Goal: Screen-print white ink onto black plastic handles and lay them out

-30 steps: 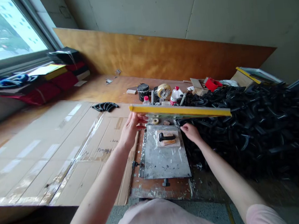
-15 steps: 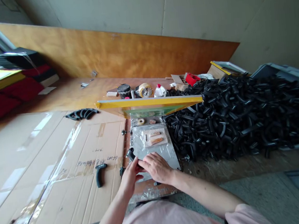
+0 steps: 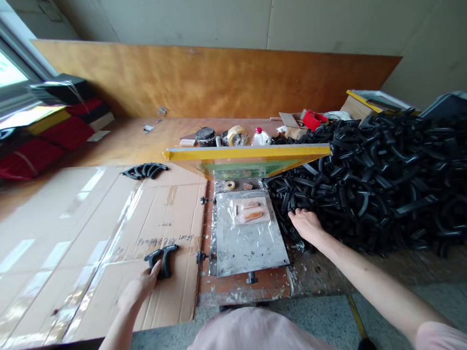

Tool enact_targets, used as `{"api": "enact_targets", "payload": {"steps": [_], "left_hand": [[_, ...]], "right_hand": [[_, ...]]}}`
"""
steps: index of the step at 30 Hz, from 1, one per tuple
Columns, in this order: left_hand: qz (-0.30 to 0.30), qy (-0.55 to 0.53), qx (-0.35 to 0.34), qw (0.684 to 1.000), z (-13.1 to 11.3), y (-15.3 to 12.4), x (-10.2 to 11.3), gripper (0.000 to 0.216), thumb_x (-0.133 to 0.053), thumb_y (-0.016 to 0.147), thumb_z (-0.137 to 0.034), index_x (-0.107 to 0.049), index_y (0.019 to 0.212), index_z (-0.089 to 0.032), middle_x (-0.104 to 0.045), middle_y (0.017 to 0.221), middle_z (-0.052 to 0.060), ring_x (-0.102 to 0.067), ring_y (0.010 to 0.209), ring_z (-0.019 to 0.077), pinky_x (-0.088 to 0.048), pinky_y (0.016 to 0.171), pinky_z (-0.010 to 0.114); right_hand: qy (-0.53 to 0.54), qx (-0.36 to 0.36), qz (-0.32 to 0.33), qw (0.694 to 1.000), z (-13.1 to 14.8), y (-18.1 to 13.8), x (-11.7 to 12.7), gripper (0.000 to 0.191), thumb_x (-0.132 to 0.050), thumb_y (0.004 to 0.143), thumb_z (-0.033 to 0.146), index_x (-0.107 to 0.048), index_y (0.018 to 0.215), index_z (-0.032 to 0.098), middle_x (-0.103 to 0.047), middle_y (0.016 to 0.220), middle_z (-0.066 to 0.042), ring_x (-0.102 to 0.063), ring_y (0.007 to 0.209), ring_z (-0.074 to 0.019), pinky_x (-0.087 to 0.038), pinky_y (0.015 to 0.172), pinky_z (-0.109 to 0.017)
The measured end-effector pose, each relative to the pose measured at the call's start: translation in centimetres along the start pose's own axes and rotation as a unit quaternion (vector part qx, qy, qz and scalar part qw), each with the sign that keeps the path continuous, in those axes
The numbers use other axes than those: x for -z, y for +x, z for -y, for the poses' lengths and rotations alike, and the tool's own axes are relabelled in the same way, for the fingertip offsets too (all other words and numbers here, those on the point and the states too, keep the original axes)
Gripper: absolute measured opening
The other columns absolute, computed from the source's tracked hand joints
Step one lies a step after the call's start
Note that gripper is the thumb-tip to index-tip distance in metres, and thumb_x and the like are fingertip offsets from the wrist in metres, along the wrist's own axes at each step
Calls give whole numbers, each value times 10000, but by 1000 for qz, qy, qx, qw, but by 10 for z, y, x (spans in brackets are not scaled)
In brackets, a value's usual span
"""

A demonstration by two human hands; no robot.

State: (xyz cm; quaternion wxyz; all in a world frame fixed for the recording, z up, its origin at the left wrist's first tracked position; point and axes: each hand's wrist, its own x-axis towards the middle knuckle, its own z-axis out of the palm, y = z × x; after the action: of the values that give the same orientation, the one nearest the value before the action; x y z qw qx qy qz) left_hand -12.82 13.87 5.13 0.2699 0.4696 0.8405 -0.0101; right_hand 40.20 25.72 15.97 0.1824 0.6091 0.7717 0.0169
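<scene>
Left hand (image 3: 141, 286) pinches black curved part (image 3: 154, 256) on cardboard (image 3: 100, 235), just beside matching part (image 3: 167, 263), apparently to keep pieces aligned. Right hand (image 3: 306, 226), fingers bent, at near edge of black heap (image 3: 365, 185); grip cannot be told. Yellow frame (image 3: 248, 151) tilted up behind metal plate (image 3: 236, 251), presumably leaving clear pad (image 3: 262, 210) accessible on desk (image 3: 244, 292).

The person's bare forearms reach forward on either side of the torso (image 3: 248, 340), hands well apart. The left arm (image 3: 112, 338) slants inward, ending in the left hand (image 3: 143, 283), which sits lower, its back upward, fingers closed in a grip. The right arm (image 3: 365, 278) stretches farther ahead, nearly straight; the right hand (image 3: 306, 226) shows its back, fingers bent, their grip unclear.
</scene>
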Motion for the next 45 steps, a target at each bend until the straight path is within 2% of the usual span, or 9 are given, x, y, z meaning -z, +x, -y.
{"api": "enact_targets", "payload": {"steps": [4, 9, 11, 15, 19, 22, 26, 37, 45], "left_hand": [[-17, 27, 45, 998, -29, -1, 22, 661, -240, 801, -719, -636, 744, -193, -710, 875, 206, -664, 891, 386, -465, 737, 431], [-166, -88, -45, 981, -126, -12, 72, 626, -231, 841, -683, -652, 816, -220, -693, 740, 100, -650, 745, 282, -416, 612, 311], [-185, -178, -116, 960, -170, -20, 90, 579, -280, 852, -657, -657, 812, -220, -660, 646, 45, -622, 652, 220, -397, 580, 270], [-214, -321, -223, 895, -231, -41, 120, 529, -357, 856, -631, -633, 815, -182, -581, 554, 2, -538, 540, 153, -368, 516, 231], [-236, -482, -301, 788, -265, -62, 146, 411, -404, 878, -577, -555, 915, -196, -515, 536, -45, -438, 450, 101, -339, 459, 203], [-250, -533, -339, 734, -279, -73, 160, 353, -370, 916, -511, -516, 805, -210, -472, 528, -53, -403, 434, 86, -330, 441, 196], [-262, -506, -323, 755, -283, -79, 165, 455, -365, 928, -462, -439, 563, -201, -442, 471, -31, -404, 435, 83, -328, 443, 202], [-248, -495, -344, 758, -275, -78, 156, 491, -335, 933, -525, -460, 590, -197, -445, 489, -27, -401, 452, 89, -323, 460, 209], [-202, -517, -357, 752, -273, -81, 151, 498, -343, 907, -586, -480, 638, -190, -502, 587, -11, -422, 474, 87, -346, 457, 211]], "right_hand": [[239, 11, -78, 968, 5, 7, 20, 440, -586, 775, 123, -532, 1191, 255, -612, 1020, -74, -651, 798, -195, -475, 693, -297], [668, -66, -85, 736, 63, 52, 1, 463, -685, 688, 390, -447, 1056, 242, -556, 731, 60, -578, 540, -144, -444, 479, -247], [699, -106, -104, 700, 85, 70, -10, 478, -707, 642, 467, -455, 967, 223, -546, 703, 60, -564, 554, -145, -436, 489, -247], [591, -136, -130, 785, 101, 85, -14, 451, -692, 643, 534, -507, 891, 206, -601, 782, -3, -598, 739, -193, -460, 644, -284], [426, -147, -148, 880, 101, 78, -5, 531, -587, 767, 584, -547, 1104, 175, -623, 1088, -137, -583, 1014, -271, -463, 777, -343], [313, -22, -218, 924, 109, 72, -2, 532, -482, 897, 491, -446, 1345, 207, -479, 1387, -143, -413, 1286, -274, -377, 980, -395], [259, 137, -160, 943, 121, 74, -5, 576, -433, 949, 388, -277, 1478, 218, -470, 1428, -113, -348, 1355, -231, -213, 1106, -440], [211, 84, -35, 973, 138, 95, 0, 669, -327, 948, 544, -177, 1518, 226, -136, 1577, -68, -157, 1434, -310, -152, 1117, -528], [215, 235, -151, 936, 131, 79, 3, 589, -427, 945, 468, -327, 1467, 213, -320, 1521, -79, -194, 1435, -231, -68, 1158, -505]]}}
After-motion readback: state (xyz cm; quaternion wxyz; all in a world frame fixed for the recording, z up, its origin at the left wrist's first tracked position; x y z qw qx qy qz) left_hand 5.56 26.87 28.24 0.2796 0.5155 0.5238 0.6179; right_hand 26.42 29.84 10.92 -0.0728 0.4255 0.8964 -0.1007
